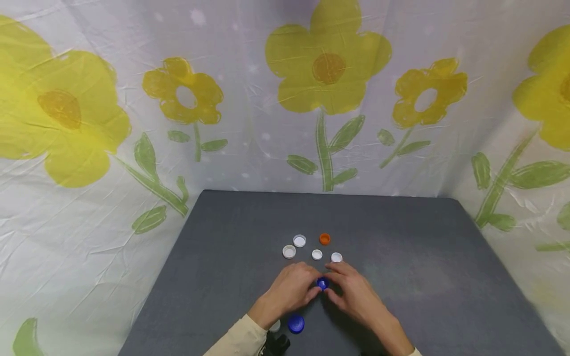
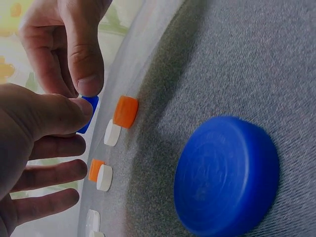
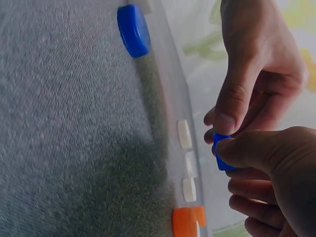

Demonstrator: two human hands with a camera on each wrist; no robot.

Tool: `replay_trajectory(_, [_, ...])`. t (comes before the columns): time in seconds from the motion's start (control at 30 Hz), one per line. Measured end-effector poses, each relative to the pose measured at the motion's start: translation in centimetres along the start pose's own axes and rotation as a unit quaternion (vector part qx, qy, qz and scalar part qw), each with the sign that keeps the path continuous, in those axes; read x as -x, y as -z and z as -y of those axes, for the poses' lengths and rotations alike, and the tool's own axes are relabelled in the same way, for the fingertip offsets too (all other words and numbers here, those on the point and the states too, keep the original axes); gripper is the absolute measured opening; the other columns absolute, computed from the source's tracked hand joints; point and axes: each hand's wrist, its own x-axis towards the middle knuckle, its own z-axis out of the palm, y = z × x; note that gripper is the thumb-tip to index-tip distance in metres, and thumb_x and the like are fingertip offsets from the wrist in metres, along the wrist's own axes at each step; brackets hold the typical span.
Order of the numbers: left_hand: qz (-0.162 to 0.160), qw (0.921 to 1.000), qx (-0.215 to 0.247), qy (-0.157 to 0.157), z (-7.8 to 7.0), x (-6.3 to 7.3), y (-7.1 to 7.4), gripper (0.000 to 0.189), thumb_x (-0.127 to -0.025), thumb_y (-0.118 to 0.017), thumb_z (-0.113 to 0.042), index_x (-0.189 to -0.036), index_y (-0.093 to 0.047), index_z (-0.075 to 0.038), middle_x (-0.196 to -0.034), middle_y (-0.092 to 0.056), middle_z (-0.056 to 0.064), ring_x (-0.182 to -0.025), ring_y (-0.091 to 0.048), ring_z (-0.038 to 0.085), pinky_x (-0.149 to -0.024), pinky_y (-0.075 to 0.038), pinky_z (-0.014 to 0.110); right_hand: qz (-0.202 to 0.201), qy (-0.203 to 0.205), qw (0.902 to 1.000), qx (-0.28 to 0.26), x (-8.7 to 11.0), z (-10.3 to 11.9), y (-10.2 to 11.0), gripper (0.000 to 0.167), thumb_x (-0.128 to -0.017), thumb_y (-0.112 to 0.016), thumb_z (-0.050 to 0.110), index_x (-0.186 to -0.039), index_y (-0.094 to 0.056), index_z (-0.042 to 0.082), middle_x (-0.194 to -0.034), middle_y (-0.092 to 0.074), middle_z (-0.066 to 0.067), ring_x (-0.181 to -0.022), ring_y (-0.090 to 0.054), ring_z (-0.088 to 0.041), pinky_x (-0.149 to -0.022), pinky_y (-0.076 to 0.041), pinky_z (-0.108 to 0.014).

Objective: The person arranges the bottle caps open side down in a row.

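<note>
Both hands hold a small blue bottle cap (image 1: pixel 322 283) between them, raised above the table. My left hand (image 1: pixel 291 289) pinches its left side with thumb and fingers. On the opposite side, my right hand (image 1: pixel 356 295) pinches the same cap. The left wrist view has the left thumb on the cap (image 2: pixel 88 116), other left fingers spread out, and the right thumb (image 2: pixel 89 81) at its upper edge. In the right wrist view the cap (image 3: pixel 223 157) sits between both thumbs. The head view looks into its hollow side.
A larger blue cap (image 1: pixel 296 324) lies on the dark table (image 1: pixel 231 257) by the left wrist, beside a partly hidden white cap (image 1: pixel 274 326). Beyond the hands are an orange cap (image 1: pixel 324 239) and several white caps (image 1: pixel 300 241). A second orange cap (image 2: pixel 126 112) shows in the left wrist view.
</note>
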Motion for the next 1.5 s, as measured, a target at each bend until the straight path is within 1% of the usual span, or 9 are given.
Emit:
replay_trajectory(0.5, [-0.038,0.9969,0.068,0.014,-0.3,1.4,-0.2,0.025,-0.096,-0.085,-0.032,-0.119,-0.082,-0.021,-0.115,-0.083,-0.009,-0.101,-0.076,0.011,-0.087,-0.061,0.034,-0.029,-0.017,0.9989,-0.033,0.6,0.7,0.1,0.031,-0.079,-0.093,0.01,-0.108,-0.082,0.01,-0.127,-0.078,-0.009,-0.122,-0.074,-0.028,-0.098,-0.062,-0.049])
replay_trajectory(0.73, [-0.069,0.9947,0.075,0.011,-0.6,2.2,0.2,0.03,-0.094,-0.087,-0.031,-0.121,-0.081,-0.02,-0.118,-0.082,-0.006,-0.104,-0.076,0.012,-0.088,-0.061,0.034,-0.028,-0.046,0.9942,-0.093,1.0,1.1,0.3,0.026,-0.084,-0.092,0.01,-0.108,-0.082,0.012,-0.127,-0.079,-0.008,-0.12,-0.076,-0.027,-0.097,-0.062,-0.049])
replay_trajectory(0.93, [-0.085,0.9922,0.091,-0.006,-0.8,2.8,0.5,0.026,-0.094,-0.088,-0.027,-0.118,-0.082,-0.02,-0.113,-0.083,-0.008,-0.102,-0.076,0.01,-0.088,-0.061,0.034,0.005,-0.106,0.9814,-0.16,1.5,1.3,0.8,0.018,-0.09,-0.088,0.012,-0.105,-0.081,0.02,-0.129,-0.08,-0.004,-0.124,-0.076,-0.029,-0.103,-0.06,-0.052])
replay_trajectory(1.1, [-0.082,0.9901,0.114,-0.006,-1.0,3.1,0.4,0.019,-0.095,-0.087,-0.025,-0.113,-0.083,-0.02,-0.108,-0.083,-0.01,-0.098,-0.075,0.009,-0.086,-0.06,0.032,0.058,-0.156,0.9623,-0.215,1.9,1.6,1.0,0.004,-0.102,-0.078,0.027,-0.105,-0.08,0.03,-0.131,-0.079,0.004,-0.13,-0.073,-0.03,-0.107,-0.057,-0.055])
replay_trajectory(1.17, [-0.082,0.9896,0.119,-0.003,-1.1,3.2,0.3,0.016,-0.095,-0.087,-0.025,-0.11,-0.083,-0.02,-0.105,-0.083,-0.01,-0.096,-0.075,0.008,-0.084,-0.06,0.031,0.064,-0.167,0.9586,-0.222,2.1,1.7,1.0,0.007,-0.106,-0.074,0.034,-0.105,-0.08,0.033,-0.131,-0.078,0.006,-0.13,-0.073,-0.029,-0.107,-0.057,-0.054])
replay_trajectory(1.3, [-0.091,0.9868,0.133,0.018,-1.3,3.4,0.1,0.014,-0.094,-0.087,-0.026,-0.106,-0.085,-0.019,-0.101,-0.084,-0.01,-0.092,-0.075,0.007,-0.082,-0.06,0.03,0.028,-0.166,0.9631,-0.209,2.4,1.9,0.6,0.005,-0.104,-0.076,0.032,-0.106,-0.081,0.033,-0.129,-0.079,0.006,-0.128,-0.074,-0.027,-0.107,-0.058,-0.051])
replay_trajectory(1.33, [-0.093,0.9854,0.139,0.027,-1.3,3.4,0.1,0.013,-0.094,-0.087,-0.026,-0.104,-0.085,-0.018,-0.1,-0.084,-0.009,-0.091,-0.075,0.006,-0.081,-0.06,0.029,0.007,-0.151,0.9686,-0.198,2.4,1.9,0.5,0.007,-0.102,-0.08,0.027,-0.107,-0.081,0.031,-0.127,-0.08,0.004,-0.127,-0.074,-0.028,-0.106,-0.059,-0.05])
replay_trajectory(1.4, [-0.096,0.9806,0.163,0.05,-1.4,3.4,0.0,0.013,-0.094,-0.087,-0.026,-0.103,-0.085,-0.017,-0.099,-0.084,-0.007,-0.09,-0.075,0.006,-0.079,-0.06,0.028,-0.042,-0.109,0.9781,-0.172,2.6,1.8,0.2,0.02,-0.094,-0.088,0.018,-0.111,-0.081,0.025,-0.126,-0.08,0.002,-0.125,-0.075,-0.031,-0.11,-0.057,-0.036])
replay_trajectory(1.5, [-0.095,0.9697,0.208,0.085,-1.4,3.4,-0.1,0.011,-0.094,-0.087,-0.025,-0.1,-0.086,-0.016,-0.096,-0.084,-0.006,-0.086,-0.074,0.002,-0.076,-0.058,0.023,-0.113,-0.029,0.9837,-0.137,2.6,1.7,-0.2,0.045,-0.08,-0.095,0.004,-0.12,-0.08,0.015,-0.125,-0.08,-0.003,-0.12,-0.075,-0.035,-0.116,-0.047,-0.019])
